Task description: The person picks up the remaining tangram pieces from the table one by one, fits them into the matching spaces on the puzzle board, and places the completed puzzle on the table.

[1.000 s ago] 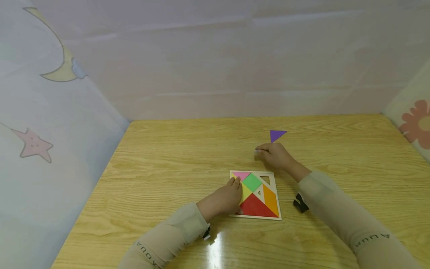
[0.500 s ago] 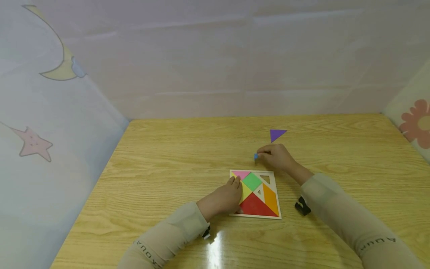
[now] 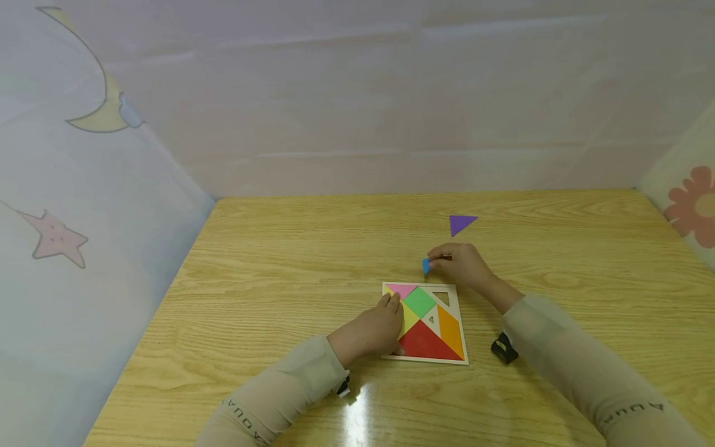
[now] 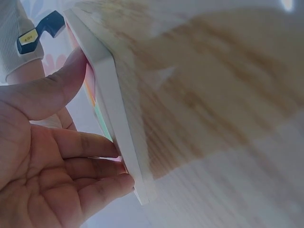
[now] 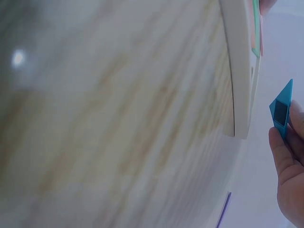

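A square tangram board (image 3: 458, 305) lies on the table, filled in part with pink, green (image 3: 419, 302), yellow, red (image 3: 427, 343) and orange pieces. Two pale triangular recesses with cut-outs show on its right side. My left hand (image 3: 374, 332) rests on the board's left side, thumb and extended fingers touching it, as the left wrist view shows. Above the board's far edge, my right hand (image 3: 462, 267) pinches a small blue tangram triangle (image 3: 426, 266) between thumb and fingers. In the right wrist view this blue piece has a dark square on it.
A purple triangle (image 3: 461, 224) lies on the wooden table (image 3: 290, 248) beyond my right hand. Pale printed sheets (image 3: 357, 124) stand at the back and sides of the table. Dark devices (image 3: 504, 349) sit at both wrists.
My right hand has come slightly nearer the board with the blue triangle, which has turned and shows more of its face. The left hand and the board have stayed put.
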`<state>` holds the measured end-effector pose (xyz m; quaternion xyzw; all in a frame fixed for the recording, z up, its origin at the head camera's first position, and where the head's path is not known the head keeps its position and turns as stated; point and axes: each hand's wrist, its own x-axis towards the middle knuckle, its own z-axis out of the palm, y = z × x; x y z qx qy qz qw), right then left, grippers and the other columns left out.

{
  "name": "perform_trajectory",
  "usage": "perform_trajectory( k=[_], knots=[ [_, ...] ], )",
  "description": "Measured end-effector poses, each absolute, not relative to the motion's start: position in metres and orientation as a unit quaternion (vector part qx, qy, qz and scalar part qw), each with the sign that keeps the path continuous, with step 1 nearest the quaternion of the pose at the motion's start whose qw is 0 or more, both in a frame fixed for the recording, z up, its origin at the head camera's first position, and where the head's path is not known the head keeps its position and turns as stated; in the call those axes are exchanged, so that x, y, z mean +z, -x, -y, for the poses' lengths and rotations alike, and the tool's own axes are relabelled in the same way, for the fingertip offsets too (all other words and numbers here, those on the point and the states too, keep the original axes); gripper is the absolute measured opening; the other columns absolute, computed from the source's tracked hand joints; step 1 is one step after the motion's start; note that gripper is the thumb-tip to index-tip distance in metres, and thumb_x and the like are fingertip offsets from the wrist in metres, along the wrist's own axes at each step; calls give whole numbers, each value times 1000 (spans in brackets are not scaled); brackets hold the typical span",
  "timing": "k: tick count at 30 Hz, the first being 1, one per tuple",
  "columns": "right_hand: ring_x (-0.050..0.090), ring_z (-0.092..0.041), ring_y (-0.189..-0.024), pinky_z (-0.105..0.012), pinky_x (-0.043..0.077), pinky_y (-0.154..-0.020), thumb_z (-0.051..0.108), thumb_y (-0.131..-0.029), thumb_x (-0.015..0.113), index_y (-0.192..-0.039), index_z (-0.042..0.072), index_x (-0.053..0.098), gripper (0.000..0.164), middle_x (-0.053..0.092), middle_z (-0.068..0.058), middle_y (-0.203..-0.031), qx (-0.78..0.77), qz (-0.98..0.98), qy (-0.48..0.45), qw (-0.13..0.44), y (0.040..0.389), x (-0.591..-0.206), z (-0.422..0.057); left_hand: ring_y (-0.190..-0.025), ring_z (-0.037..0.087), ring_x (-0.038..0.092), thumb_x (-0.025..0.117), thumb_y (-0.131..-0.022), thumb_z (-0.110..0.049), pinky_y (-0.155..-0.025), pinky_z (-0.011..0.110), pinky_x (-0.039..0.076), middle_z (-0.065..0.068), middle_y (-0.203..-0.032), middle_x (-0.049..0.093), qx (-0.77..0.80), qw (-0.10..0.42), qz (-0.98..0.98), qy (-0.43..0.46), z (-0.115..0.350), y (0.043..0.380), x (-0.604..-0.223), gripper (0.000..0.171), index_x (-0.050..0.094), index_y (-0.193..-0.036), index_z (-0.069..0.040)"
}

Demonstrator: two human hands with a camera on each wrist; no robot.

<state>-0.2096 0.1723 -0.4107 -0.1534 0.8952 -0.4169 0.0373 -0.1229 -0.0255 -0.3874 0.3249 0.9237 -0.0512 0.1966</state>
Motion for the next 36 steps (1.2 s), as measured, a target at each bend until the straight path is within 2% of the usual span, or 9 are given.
perform_trajectory(
  k=[15, 28, 36],
  knots=[
    [57, -25, -90, -35, 47, -73, 10, -78, 64, -84, 3, 68, 11, 64, -10, -92, -442, -883, 153, 35, 205, -413, -169, -123, 28, 26, 60, -76, -43, -92, 25, 34, 17, -136, 27, -48, 191, -925, -325, 26, 123, -389, 76, 35, -128, 6],
    [57, -22, -83, -24, 48, -67, 6, -79, 61, -85, 0, 67, 10, 63, -12, -89, -482, -861, 148, 69, 199, -405, -169, -123, 28, 26, 59, -77, -43, -92, 25, 34, 17, -136, 26, -45, 197, -925, -323, 25, 123, -388, 75, 35, -128, 6],
    [57, -21, -80, -23, 48, -66, -1, -79, 58, -84, -3, 65, 9, 63, -12, -86, -502, -843, 165, 101, 197, -401, -170, -123, 28, 26, 57, -77, -45, -97, 24, 27, 19, -135, 28, -71, 184, -918, -344, 25, 124, -387, 76, 35, -128, 7]
  ],
)
